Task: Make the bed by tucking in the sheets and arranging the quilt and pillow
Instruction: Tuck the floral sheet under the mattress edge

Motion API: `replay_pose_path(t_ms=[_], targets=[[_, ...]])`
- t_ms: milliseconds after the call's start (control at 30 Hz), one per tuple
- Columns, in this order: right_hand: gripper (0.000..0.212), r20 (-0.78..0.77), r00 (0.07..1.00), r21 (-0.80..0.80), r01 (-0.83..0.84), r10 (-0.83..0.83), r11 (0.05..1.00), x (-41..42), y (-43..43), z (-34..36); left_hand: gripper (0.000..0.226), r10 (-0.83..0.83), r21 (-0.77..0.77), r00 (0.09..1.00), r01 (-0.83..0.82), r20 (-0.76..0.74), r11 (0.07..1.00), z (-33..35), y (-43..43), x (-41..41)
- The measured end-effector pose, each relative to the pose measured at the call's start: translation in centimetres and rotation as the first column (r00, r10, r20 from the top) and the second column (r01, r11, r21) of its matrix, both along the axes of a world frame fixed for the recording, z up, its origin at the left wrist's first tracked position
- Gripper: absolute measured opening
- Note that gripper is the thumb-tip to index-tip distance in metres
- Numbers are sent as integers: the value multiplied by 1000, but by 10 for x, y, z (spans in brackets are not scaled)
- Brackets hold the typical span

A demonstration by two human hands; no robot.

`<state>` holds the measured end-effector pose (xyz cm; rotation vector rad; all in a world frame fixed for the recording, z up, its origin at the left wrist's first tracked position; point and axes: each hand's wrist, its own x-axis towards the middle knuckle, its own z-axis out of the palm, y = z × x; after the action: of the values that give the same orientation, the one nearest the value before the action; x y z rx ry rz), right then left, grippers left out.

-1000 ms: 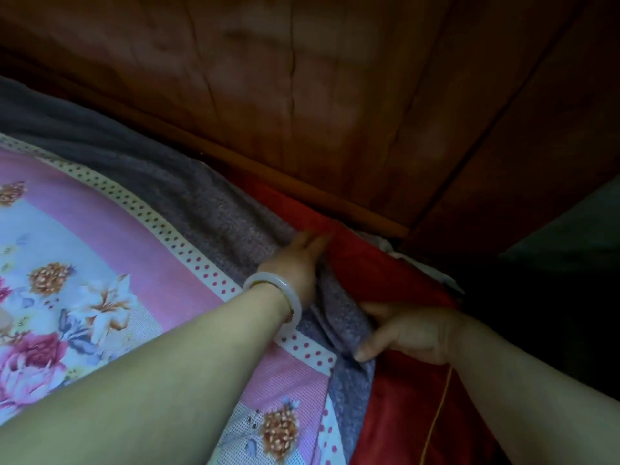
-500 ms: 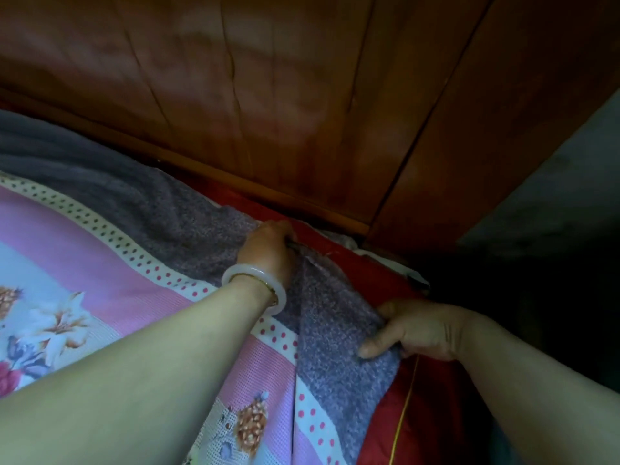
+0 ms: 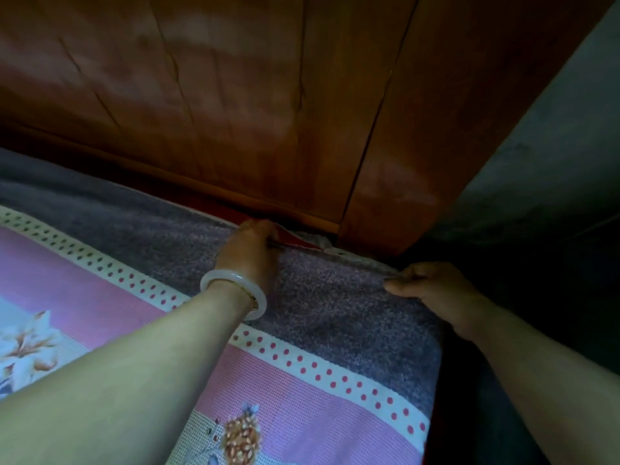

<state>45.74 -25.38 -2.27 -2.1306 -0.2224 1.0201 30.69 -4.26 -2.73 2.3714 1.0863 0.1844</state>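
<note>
A bed sheet with a grey-purple border (image 3: 335, 297), a dotted white band and a pink floral middle (image 3: 275, 397) covers the bed. My left hand (image 3: 250, 253), with a pale bangle on the wrist, grips the sheet's far edge next to the wooden headboard (image 3: 201, 112). A sliver of the red layer (image 3: 292, 239) under the sheet shows beside that hand. My right hand (image 3: 432, 290) pinches the sheet's corner at the bed's right edge. The sheet lies spread flat between the two hands.
A wooden side panel (image 3: 453, 129) meets the headboard at the corner. A dark grey wall (image 3: 553, 162) rises to the right, with a dark gap (image 3: 553, 297) below it beside the bed. A bit of white fabric (image 3: 335, 251) shows in the corner.
Both hands have pulled the grey sheet corner out to the right and toward the headboard. The red layer, widely exposed before, is now almost fully covered. The view has shifted closer.
</note>
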Motion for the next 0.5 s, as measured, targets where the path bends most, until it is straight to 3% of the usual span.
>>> replay_pose_path(t_ms=[167, 300, 400, 500], targets=[[19, 41, 993, 62, 106, -109, 992, 0, 4, -17, 17, 57, -57, 998, -55, 39, 997, -7, 2, 9], [31, 302, 929, 70, 202, -214, 977, 3, 11, -39, 13, 146, -154, 985, -131, 91, 979, -22, 3, 20], [33, 472, 870, -16, 175, -146, 984, 2, 14, -55, 23, 159, -190, 974, -127, 160, 973, -35, 4, 28], [21, 550, 833, -116, 137, -51, 984, -5, 14, -64, 43, 60, -142, 985, -36, 165, 989, -42, -4, 22]])
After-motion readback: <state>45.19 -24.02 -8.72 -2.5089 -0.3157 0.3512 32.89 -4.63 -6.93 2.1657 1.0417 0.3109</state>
